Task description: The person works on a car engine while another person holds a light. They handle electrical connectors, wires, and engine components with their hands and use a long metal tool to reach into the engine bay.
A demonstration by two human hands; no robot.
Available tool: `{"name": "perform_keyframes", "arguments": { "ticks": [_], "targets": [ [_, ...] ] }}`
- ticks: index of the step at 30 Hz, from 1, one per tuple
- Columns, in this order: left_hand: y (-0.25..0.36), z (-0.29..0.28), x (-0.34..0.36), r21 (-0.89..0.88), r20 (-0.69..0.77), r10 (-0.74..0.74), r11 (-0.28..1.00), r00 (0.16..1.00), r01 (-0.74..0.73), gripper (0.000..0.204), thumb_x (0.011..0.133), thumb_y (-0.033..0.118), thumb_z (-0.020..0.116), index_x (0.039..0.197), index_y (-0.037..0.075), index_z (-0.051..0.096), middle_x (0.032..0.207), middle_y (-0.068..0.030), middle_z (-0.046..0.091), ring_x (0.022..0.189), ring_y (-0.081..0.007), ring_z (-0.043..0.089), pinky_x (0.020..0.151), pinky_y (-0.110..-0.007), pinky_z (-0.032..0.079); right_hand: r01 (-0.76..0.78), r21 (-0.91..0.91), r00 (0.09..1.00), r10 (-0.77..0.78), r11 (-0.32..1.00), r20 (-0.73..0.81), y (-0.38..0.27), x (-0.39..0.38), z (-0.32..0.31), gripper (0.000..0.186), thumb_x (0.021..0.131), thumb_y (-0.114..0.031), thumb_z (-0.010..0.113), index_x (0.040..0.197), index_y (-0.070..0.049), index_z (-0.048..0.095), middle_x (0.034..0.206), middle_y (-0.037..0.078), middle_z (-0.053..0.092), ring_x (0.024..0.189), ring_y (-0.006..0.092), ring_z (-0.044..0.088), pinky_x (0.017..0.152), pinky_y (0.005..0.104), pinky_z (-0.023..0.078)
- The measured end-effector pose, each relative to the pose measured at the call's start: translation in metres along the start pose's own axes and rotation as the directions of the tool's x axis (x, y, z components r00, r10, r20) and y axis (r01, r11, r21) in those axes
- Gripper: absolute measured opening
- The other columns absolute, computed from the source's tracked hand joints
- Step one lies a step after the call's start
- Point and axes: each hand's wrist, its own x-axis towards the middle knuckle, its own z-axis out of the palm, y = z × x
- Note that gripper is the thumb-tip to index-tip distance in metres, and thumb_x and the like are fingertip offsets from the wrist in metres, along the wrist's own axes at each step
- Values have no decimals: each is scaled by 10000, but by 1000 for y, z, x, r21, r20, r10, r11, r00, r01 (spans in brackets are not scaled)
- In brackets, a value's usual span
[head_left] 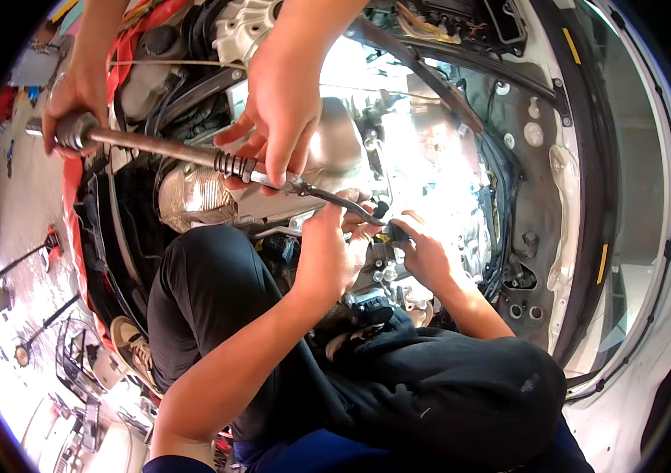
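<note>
My left hand [331, 248] has its fingers curled round the bent end of a long slide-hammer puller [158, 146], just short of its hooked tip. Close beside it, my right hand [427, 251] pinches a small dark part [398, 232] at that tip; its exact kind is hidden by the fingers. Another person's hands hold the same puller: one hand [79, 98] wraps the sliding weight at the far left, the other [280, 118] rests fingers round the shaft by the spring. A small black round end [381, 210] sticks up between my hands.
I sit in a car's engine bay, my dark-trousered knees [209, 276] on both sides of my arms. A metal engine cover [335, 142] lies beyond my hands. The windscreen edge [587, 236] is at right; tools and parts [75, 370] lie on the floor at left.
</note>
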Motion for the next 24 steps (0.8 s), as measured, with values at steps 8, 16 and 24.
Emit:
{"name": "perform_keyframes", "arguments": {
  "ticks": [8,16,24],
  "targets": [
    [1,45,-37,-390,-161,-119,920,980,47,208,855,-16,674,1028,-27,560,919,-63,630,858,-91,580,775,-232,480,41,-7,999,-41,999,-4,14,-4,1,398,736,11,573,1108,-132,574,1064,107,565,927,357,581,775,445,464],
    [-3,16,-32,-68,-309,-119,992,944,103,162,970,149,542,973,-11,566,894,-72,641,794,-105,601,690,-247,507,-22,-28,993,25,999,111,8,1,-27,427,721,28,579,1128,-103,593,1184,109,571,1053,355,564,903,462,441],
    [0,11,-47,96,-204,-170,977,964,192,280,980,106,484,1170,-97,517,928,-149,659,788,-143,652,718,-301,590,293,-297,955,-292,909,50,3,4,-22,351,701,20,580,1048,-29,601,1204,151,547,1199,324,485,953,429,433]
  ]
}}
